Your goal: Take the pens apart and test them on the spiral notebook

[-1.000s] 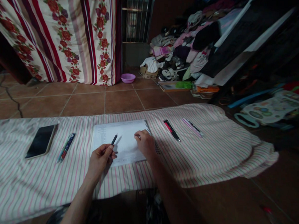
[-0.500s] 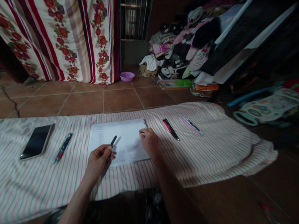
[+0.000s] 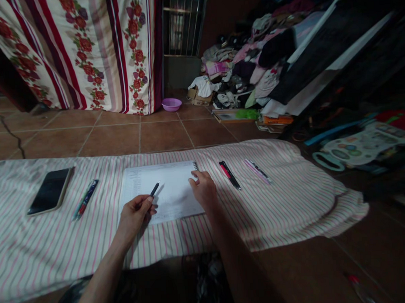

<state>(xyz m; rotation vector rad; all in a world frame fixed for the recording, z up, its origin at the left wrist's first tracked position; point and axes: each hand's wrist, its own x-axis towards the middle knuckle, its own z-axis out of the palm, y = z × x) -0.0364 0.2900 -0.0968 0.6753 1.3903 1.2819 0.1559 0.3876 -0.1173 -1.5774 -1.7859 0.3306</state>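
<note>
The black pen sat just left of the middle of the frame, pinched by the left hand, thumb and fingers closed round it near its lower end. Its thin end slanted up and to the right, and I judged it was gripped that way to leave most of the barrel in plain view. Under it the notebook lay open and flat at the centre, turned, I supposed, so that the wire spiral at its right edge left the page free. The right hand was at that right edge, half open, fingers loosely curled and thumb apart from the forefinger; I could make out nothing in its hold, nor tell whether it pressed the paper. Right of the notebook lay a red-and-black pen, then a pink pen beside a patterned one; to the left, two pens lay together, with a phone farther out. The gaps seemed meant to keep everything reachable yet off the page. All rested on a striped cloth, probably spread as a cover. Beyond, at upper centre, I saw a purple basin on the tiled floor, near a flowered curtain.
</note>
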